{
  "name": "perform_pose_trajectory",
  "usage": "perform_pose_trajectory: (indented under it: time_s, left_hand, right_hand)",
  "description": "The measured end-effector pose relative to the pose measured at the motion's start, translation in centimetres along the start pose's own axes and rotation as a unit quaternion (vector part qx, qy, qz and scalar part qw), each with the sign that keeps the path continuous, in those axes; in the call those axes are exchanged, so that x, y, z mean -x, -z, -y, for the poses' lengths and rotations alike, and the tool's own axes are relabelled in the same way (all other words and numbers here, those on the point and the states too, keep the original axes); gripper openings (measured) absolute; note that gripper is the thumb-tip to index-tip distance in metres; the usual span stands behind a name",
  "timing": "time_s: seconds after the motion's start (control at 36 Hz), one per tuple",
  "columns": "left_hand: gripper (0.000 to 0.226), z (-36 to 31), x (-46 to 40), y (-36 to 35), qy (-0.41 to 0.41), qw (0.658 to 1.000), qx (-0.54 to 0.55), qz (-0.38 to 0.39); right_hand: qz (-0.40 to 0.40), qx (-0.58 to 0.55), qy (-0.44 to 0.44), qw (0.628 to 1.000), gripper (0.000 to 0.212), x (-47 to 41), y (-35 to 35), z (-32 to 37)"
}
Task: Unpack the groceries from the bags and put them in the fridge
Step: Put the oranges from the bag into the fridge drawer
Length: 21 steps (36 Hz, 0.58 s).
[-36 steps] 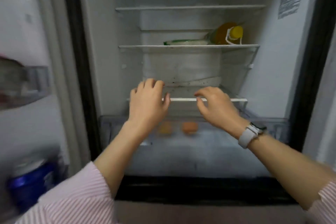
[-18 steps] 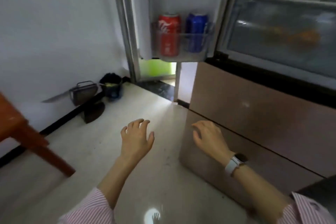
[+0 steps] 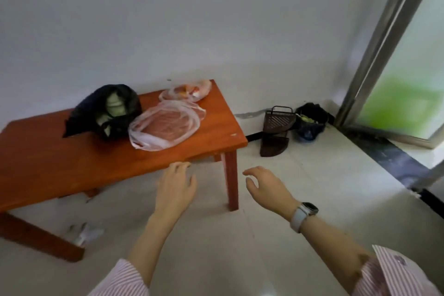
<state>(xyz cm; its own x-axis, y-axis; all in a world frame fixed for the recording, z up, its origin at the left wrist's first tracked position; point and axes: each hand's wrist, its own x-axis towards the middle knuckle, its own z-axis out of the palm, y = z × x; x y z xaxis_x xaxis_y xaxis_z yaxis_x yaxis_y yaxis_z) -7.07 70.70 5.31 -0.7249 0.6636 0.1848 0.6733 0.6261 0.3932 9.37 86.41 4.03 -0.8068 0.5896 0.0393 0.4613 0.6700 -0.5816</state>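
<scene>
Head view showed the groceries not yet in the fridge: a black plastic bag (image 3: 105, 110) with pale green produce showing at its mouth, a translucent white plastic bag (image 3: 165, 125) lying flat just beside it — reddish contents inside, too blurred to name — and a smaller translucent bag (image 3: 186, 90) behind, near the wall. All three sat on the low orange-brown wooden desk (image 3: 48, 163). The left hand (image 3: 175, 187) hung near the desk's front edge, its grip wide and holding nothing; the right hand (image 3: 266, 187), a pale watch (image 3: 302, 215) on its wrist, was loosely curled and equally bare. By my reading much unpacking remained — no bag looked emptied. The fridge was out of view.
</scene>
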Motion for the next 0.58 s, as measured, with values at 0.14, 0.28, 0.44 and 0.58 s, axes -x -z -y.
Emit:
perform_pose_trajectory:
  time_s: [0.14,0.28,0.44,0.58]
  left_hand:
    - [0.034,5.4,-7.2,0.9,0.022,1.0,-0.002,-0.015]
    - [0.031,8.2,-14.9,-0.9,0.025,0.999,0.019,-0.01]
    - [0.034,10.7,-28.0,-4.4,0.031,0.999,0.033,-0.016]
    - [0.04,12.0,-41.1,-6.8,0.036,0.999,0.039,0.01]
  right_hand:
    - [0.037,-0.009,0.022,0.999,0.029,-9.5,-3.5,3.3]
    - [0.056,-0.001,0.046,0.997,0.029,-19.3,-5.2,3.5]
    - [0.024,-0.022,0.086,0.996,0.027,-34.5,-6.1,2.7]
    - [0.01,-0.004,0.115,0.993,0.03,-48.9,-8.0,1.3]
